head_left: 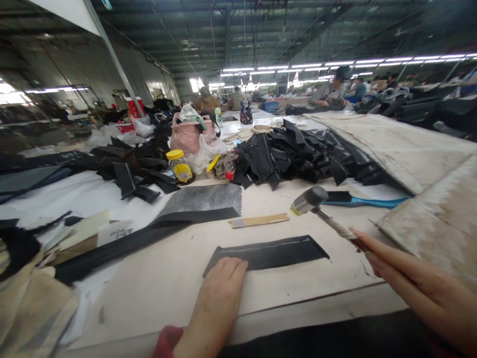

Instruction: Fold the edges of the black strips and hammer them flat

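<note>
My left hand (219,293) lies flat on the near end of a black fabric or leather strip (272,253), which has a pale stitched or creased line along it. My right hand (421,283) is at the right and grips the wrapped handle of a hammer (311,201). The hammer's metal head hangs above the white work table (298,293), a little beyond the strip and apart from it. A thin wooden stick (259,221) lies just beyond the strip, next to a blue-handled tool (367,201).
A grey textured sheet (201,201) and a long black strip (119,248) lie to the left. Heaps of black cut pieces (283,154) fill the table's far side, near a yellow-lidded jar (179,166) and a pink bag (188,136). Worn padded boards (421,199) lie right; co-workers sit beyond.
</note>
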A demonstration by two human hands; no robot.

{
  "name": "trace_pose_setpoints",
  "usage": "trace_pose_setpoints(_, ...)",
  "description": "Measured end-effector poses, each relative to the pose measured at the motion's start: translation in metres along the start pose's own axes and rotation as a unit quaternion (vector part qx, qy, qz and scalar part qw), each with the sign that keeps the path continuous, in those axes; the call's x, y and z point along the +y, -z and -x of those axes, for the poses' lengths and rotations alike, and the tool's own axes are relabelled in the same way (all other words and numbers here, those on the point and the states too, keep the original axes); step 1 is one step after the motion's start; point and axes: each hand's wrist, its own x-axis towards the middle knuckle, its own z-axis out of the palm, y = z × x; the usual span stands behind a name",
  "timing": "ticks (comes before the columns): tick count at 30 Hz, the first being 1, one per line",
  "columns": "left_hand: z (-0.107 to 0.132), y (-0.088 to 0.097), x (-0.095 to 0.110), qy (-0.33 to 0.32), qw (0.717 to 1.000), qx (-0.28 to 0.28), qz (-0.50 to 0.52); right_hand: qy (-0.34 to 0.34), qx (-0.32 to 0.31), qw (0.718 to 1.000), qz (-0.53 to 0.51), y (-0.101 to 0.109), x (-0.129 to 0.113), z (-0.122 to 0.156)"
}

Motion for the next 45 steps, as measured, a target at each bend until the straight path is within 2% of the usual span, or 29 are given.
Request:
trace_pose_setpoints(5, -0.001, 0.001, 0.000, -0.017, 1.000, 0.019, -0.003, 0.000, -0.085, 0.996, -0.010, -0.007, 0.012, 0.008)
trace_pose_setpoints(7, -0.001, 0.001, 0.000, -0.019, 1.000, 0.023, -0.005, -0.017, -0.068, 0.997, -0.013, -0.001, 0.016, 0.010)
trace_pose_setpoints(9, -0.001, 0.002, -0.001, -0.021, 0.999, 0.027, -0.003, -0.044, -0.018, 0.999, -0.007, 0.005, 0.020, 0.013)
trace_pose_setpoints(11, -0.001, 0.002, -0.001, -0.021, 0.999, 0.032, -0.001, -0.057, 0.005, 0.998, 0.007, 0.006, 0.026, 0.017)
trace_pose_setpoints(15, -0.001, 0.000, -0.001, -0.021, 0.999, 0.033, -0.005, -0.022, -0.085, 0.996, 0.022, -0.003, 0.038, 0.026)
trace_pose_setpoints(17, -0.001, -0.001, -0.002, -0.019, 1.000, 0.023, -0.006, -0.021, -0.101, 0.994, 0.022, -0.004, 0.041, 0.025)
trace_pose_setpoints(21, -0.004, 0.007, -0.001, -0.004, 0.999, -0.043, -0.009, -0.063, -0.024, 0.997, 0.027, 0.008, 0.037, 0.004)
trace_pose_setpoints(24, -0.017, 0.028, 0.004, 0.006, 0.988, -0.156, -0.018, -0.085, 0.021, 0.995, 0.052, 0.008, 0.031, -0.024)
trace_pose_setpoints(27, -0.038, 0.053, 0.014, 0.002, 0.968, -0.248, -0.019, -0.095, 0.011, 0.991, 0.092, -0.009, 0.032, -0.053)
trace_pose_setpoints(30, -0.061, 0.063, 0.023, -0.017, 0.970, -0.243, -0.004, -0.102, 0.006, 0.984, 0.148, -0.035, 0.040, -0.076)
trace_pose_setpoints(32, -0.075, 0.056, 0.026, -0.037, 0.976, -0.213, 0.013, -0.102, 0.012, 0.977, 0.187, -0.048, 0.045, -0.085)
trace_pose_setpoints(35, -0.093, 0.031, 0.024, -0.062, 0.981, -0.176, 0.053, -0.078, 0.043, 0.971, 0.221, -0.058, 0.048, -0.091)
trace_pose_setpoints(38, -0.105, 0.006, 0.022, -0.056, 0.978, -0.173, 0.104, -0.013, 0.078, 0.983, 0.164, -0.059, 0.037, -0.089)
trace_pose_setpoints(40, -0.107, -0.004, 0.021, -0.037, 0.976, -0.171, 0.133, 0.049, 0.057, 0.994, 0.079, -0.060, 0.022, -0.085)
trace_pose_setpoints(42, -0.107, -0.009, 0.020, -0.014, 0.973, -0.168, 0.161, 0.104, 0.004, 0.995, 0.004, -0.062, 0.007, -0.081)
trace_pose_setpoints(45, -0.106, -0.010, 0.019, 0.007, 0.965, -0.176, 0.195, 0.137, -0.056, 0.987, -0.060, -0.062, -0.008, -0.079)
